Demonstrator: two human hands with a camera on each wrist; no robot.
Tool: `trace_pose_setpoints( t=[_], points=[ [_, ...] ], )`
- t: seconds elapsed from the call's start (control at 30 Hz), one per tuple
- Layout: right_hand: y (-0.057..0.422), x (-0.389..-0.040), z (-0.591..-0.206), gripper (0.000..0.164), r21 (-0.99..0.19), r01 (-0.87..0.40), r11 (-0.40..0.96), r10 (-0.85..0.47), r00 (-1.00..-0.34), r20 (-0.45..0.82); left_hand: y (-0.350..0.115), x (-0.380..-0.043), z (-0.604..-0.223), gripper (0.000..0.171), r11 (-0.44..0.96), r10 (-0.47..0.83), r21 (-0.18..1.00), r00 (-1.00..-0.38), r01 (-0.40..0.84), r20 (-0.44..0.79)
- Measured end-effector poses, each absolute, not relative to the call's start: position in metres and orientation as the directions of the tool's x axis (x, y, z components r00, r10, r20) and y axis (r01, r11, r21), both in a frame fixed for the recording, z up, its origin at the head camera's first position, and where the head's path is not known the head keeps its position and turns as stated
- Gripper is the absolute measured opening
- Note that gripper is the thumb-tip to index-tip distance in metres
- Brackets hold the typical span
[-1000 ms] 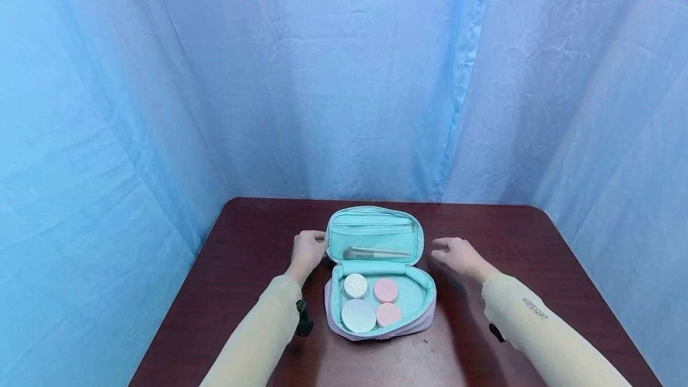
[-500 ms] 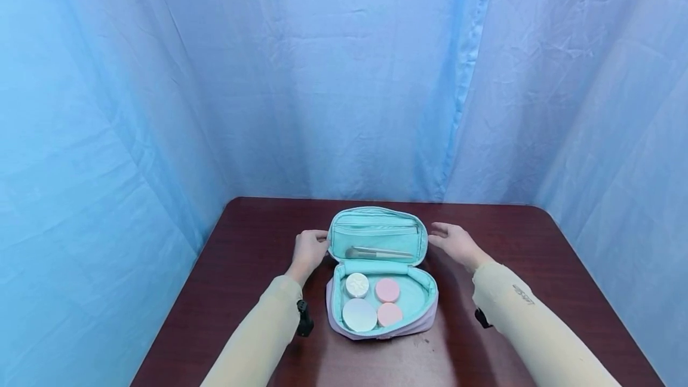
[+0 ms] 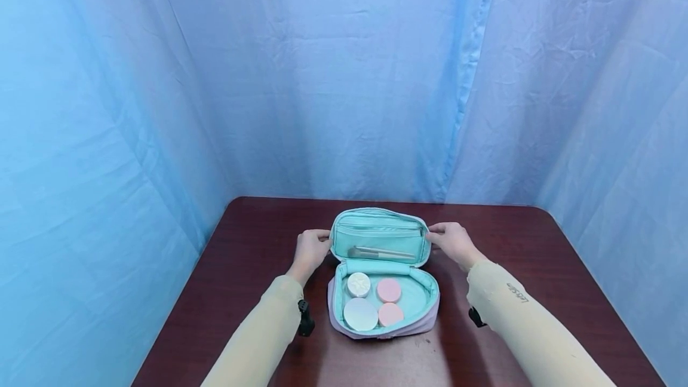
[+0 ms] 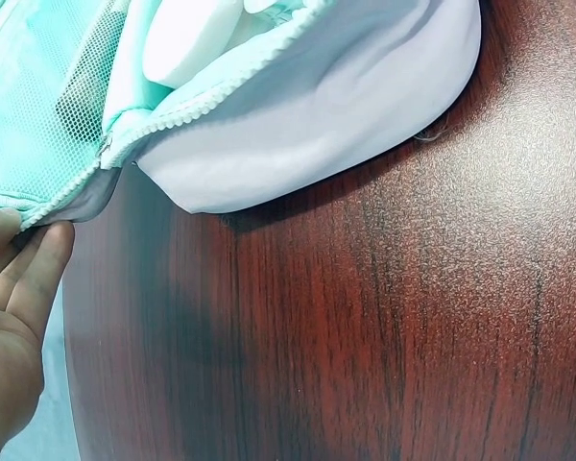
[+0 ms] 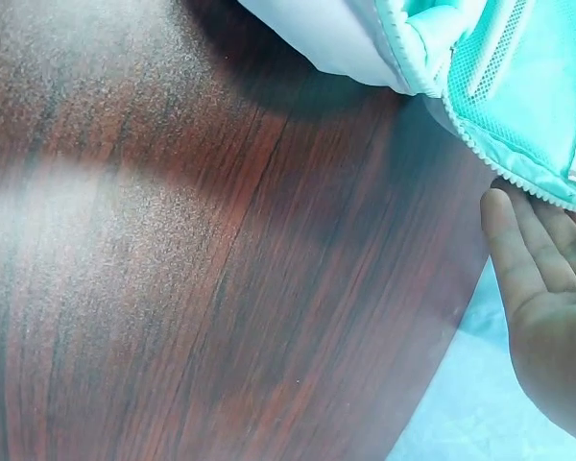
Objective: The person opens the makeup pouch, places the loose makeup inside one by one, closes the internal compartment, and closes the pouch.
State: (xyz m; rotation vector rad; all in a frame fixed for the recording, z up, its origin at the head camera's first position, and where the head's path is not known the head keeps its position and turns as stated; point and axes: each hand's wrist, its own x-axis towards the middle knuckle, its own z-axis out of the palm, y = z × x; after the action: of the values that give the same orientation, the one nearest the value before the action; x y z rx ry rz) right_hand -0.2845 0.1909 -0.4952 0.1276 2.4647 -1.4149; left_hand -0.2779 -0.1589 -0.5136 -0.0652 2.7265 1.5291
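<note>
An unzipped cosmetic bag (image 3: 424, 320), lilac outside and mint inside, lies on the table with its lid (image 3: 376, 237) raised at the back. My left hand (image 3: 311, 251) pinches the lid's left edge; in the left wrist view its thumb is above the zip and the fingers (image 4: 40, 274) below. At the opposite edge my right hand (image 3: 454, 242) holds the lid, fingers (image 5: 514, 240) under the zip, thumb mostly cut off by the right wrist view. Behind the lid's mesh pocket sits a makeup brush (image 3: 381, 253). Inside the bag are a white patterned round case (image 3: 358, 285), a larger pale one (image 3: 361, 314) and two pink ones (image 3: 389, 290).
The dark red wood-grain table (image 3: 258, 226) has rounded back corners. Light blue curtains (image 3: 333, 76) hang behind it and along both sides. Black straps (image 3: 305, 318) show at both wrists.
My right hand has moved left and away from me, from beside the bag to the lid's right edge, and now holds it. The left hand stays at the left edge.
</note>
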Motion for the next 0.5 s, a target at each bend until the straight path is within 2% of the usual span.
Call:
trace_pose_setpoints(
  t=[0.3, 0.5],
  points=[
    [0.189, -0.2846, -0.4893, 0.03, -0.823, 0.195, 0.533, -0.028, -0.969, -0.247, -0.1592, -0.2789, -0.515, 0.024, 0.519, -0.029, 0.854, -0.999, -0.047, -0.037],
    [0.1881, -0.2819, -0.4857, 0.026, -0.804, 0.164, 0.571, -0.03, -0.975, -0.22, -0.1592, -0.2786, -0.5144, 0.025, 0.531, -0.019, 0.843, -0.996, -0.086, -0.09]
  ],
)
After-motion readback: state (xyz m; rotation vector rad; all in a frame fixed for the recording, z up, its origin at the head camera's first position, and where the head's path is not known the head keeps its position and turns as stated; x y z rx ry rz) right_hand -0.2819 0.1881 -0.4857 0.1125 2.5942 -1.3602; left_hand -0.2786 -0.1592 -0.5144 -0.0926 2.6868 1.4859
